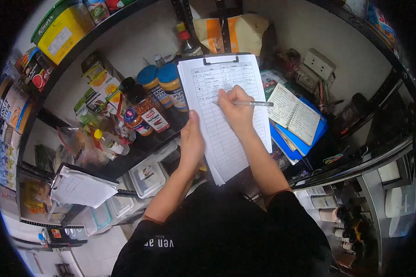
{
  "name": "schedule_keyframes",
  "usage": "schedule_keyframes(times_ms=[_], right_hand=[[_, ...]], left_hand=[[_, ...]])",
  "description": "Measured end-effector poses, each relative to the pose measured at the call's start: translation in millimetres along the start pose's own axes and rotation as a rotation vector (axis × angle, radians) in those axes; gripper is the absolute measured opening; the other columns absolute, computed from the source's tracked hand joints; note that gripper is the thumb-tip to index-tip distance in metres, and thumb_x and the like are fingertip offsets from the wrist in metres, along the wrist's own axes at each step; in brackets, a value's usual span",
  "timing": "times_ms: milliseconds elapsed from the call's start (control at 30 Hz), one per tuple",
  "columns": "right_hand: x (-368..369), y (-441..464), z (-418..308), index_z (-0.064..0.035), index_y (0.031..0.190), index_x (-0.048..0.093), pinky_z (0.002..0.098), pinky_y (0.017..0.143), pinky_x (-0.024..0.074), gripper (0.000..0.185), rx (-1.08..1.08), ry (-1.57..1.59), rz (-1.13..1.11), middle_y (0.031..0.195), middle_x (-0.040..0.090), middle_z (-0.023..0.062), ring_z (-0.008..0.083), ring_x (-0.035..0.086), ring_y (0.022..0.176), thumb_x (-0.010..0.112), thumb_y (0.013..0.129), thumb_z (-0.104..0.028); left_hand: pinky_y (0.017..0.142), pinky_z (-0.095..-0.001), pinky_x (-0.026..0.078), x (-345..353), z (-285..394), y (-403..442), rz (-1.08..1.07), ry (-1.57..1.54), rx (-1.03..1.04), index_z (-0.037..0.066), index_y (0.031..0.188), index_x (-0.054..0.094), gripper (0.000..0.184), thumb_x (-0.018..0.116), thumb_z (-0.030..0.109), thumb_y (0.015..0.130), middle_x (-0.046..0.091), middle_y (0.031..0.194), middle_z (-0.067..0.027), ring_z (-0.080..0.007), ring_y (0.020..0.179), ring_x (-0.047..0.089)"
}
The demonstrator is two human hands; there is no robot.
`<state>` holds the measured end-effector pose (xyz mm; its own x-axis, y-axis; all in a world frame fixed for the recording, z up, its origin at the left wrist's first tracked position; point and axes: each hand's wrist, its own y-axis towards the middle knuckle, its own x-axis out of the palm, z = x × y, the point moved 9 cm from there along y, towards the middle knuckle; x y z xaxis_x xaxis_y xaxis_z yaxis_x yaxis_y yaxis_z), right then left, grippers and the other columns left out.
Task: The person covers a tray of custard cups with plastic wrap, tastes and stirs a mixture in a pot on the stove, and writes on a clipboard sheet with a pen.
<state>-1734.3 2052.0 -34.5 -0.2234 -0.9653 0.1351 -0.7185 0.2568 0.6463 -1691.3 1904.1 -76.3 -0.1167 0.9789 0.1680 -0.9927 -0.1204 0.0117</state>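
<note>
A clipboard with a stack of printed table sheets [231,143] is held upright in front of me, its black clip [221,59] at the top. My left hand [192,141] grips the left edge of the clipboard, thumb lying on the paper. In my right hand [238,111] is a pen [261,103], its tip against a row in the upper part of the sheet. Handwriting fills several rows above the tip; the lower rows are blank. Right of the clipboard, an open spiral notebook [293,115] with written pages lies on blue folders [319,127].
Peanut butter jars [173,85], a red pepper jar [153,115] and other bottles stand on the shelf to the left. A second clipboard [83,187] hangs lower left, near lidded plastic containers [148,177]. A yellow Knorr tub [62,34] sits on the upper shelf. Bottles [349,233] line a lower right shelf.
</note>
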Motion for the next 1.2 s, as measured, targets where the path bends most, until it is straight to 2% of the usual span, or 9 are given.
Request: schedule_keyframes(times_ms=[200, 267, 400, 467, 600, 667, 900, 967, 1200], right_hand=[[-1.2, 1.7, 4.2, -0.0058, 0.059, 0.042, 0.0208, 0.045, 0.0323, 0.031, 0.046, -0.014, 0.008, 0.054, 0.047, -0.0019, 0.0023, 0.039, 0.051, 0.064, 0.081, -0.005], [-0.8, 1.9, 13.9, -0.0062, 0.060, 0.042, 0.0207, 0.044, 0.0315, 0.031, 0.099, 0.079, 0.015, 0.054, 0.046, -0.0024, 0.0022, 0.038, 0.051, 0.063, 0.082, -0.005], [0.1, 2.6, 2.3, -0.0067, 0.061, 0.042, 0.0199, 0.044, 0.0307, 0.029, 0.038, 0.032, -0.003, 0.055, 0.046, -0.0027, 0.0019, 0.038, 0.052, 0.063, 0.082, -0.005], [0.5, 1.4, 18.0, -0.0068, 0.063, 0.042, 0.0196, 0.045, 0.0307, 0.028, 0.113, 0.175, 0.019, 0.056, 0.046, -0.0028, 0.0019, 0.039, 0.052, 0.061, 0.083, -0.004], [1.2, 2.4, 15.1, -0.0071, 0.063, 0.041, 0.0194, 0.044, 0.0304, 0.028, 0.072, 0.059, -0.010, 0.056, 0.046, -0.0029, 0.0018, 0.039, 0.052, 0.060, 0.084, -0.002], [-0.7, 3.1, 20.2, -0.0047, 0.060, 0.043, 0.0245, 0.043, 0.0364, 0.031, 0.083, 0.093, 0.026, 0.051, 0.049, 0.0025, 0.0057, 0.045, 0.049, 0.065, 0.081, -0.011], [-1.2, 2.1, 25.8, -0.0047, 0.060, 0.044, 0.0253, 0.042, 0.0359, 0.031, 0.124, 0.130, 0.038, 0.051, 0.051, 0.0038, 0.0064, 0.047, 0.048, 0.065, 0.081, -0.011], [-1.9, 3.4, 19.7, -0.0047, 0.060, 0.043, 0.0252, 0.042, 0.0360, 0.030, 0.057, 0.051, 0.028, 0.050, 0.050, 0.0035, 0.0065, 0.047, 0.048, 0.065, 0.081, -0.010], [-3.6, 1.5, 22.0, -0.0043, 0.060, 0.043, 0.0244, 0.041, 0.0340, 0.030, 0.044, 0.063, 0.038, 0.049, 0.049, 0.0032, 0.0062, 0.043, 0.046, 0.065, 0.080, -0.009]], left_hand=[[0.088, -0.0294, 0.041, -2.0, -4.1, 5.2, -0.024, 0.029, 0.035, -0.009, 0.119, 0.049, 0.058, 0.031, 0.042, 0.097, 0.058, 0.112, -0.0160, -0.0186, 0.100, 0.054], [0.088, -0.0288, 0.041, -2.3, -4.4, 5.6, -0.017, 0.038, 0.048, -0.009, 0.118, 0.049, 0.058, 0.030, 0.041, 0.098, 0.058, 0.111, -0.0159, -0.0187, 0.100, 0.055], [0.088, -0.0284, 0.041, 0.3, 2.8, 0.9, 0.008, 0.008, 0.004, -0.009, 0.117, 0.050, 0.057, 0.030, 0.041, 0.098, 0.059, 0.110, -0.0158, -0.0186, 0.099, 0.055], [0.087, -0.0285, 0.041, -0.5, 3.5, 0.3, 0.003, 0.062, 0.008, -0.009, 0.117, 0.051, 0.057, 0.031, 0.041, 0.098, 0.059, 0.110, -0.0154, -0.0184, 0.099, 0.055], [0.087, -0.0286, 0.041, 0.0, 4.0, 0.2, 0.008, 0.032, 0.000, -0.008, 0.117, 0.051, 0.056, 0.032, 0.041, 0.097, 0.059, 0.110, -0.0154, -0.0184, 0.098, 0.055], [0.087, -0.0287, 0.042, 0.0, 1.9, 1.4, -0.006, 0.017, 0.006, -0.009, 0.117, 0.051, 0.056, 0.032, 0.041, 0.097, 0.059, 0.110, -0.0155, -0.0183, 0.099, 0.055], [0.087, -0.0289, 0.042, 1.2, 3.6, 0.2, 0.005, 0.008, -0.007, -0.009, 0.117, 0.050, 0.057, 0.031, 0.041, 0.097, 0.059, 0.110, -0.0158, -0.0183, 0.099, 0.055], [0.087, -0.0290, 0.042, 1.2, 4.3, 0.9, -0.009, 0.024, 0.012, -0.009, 0.118, 0.050, 0.058, 0.031, 0.042, 0.097, 0.059, 0.110, -0.0160, -0.0188, 0.099, 0.055], [0.088, -0.0294, 0.042, 1.6, 1.6, 1.5, 0.001, -0.006, 0.009, -0.009, 0.118, 0.050, 0.059, 0.031, 0.043, 0.097, 0.058, 0.111, -0.0162, -0.0197, 0.099, 0.055]])
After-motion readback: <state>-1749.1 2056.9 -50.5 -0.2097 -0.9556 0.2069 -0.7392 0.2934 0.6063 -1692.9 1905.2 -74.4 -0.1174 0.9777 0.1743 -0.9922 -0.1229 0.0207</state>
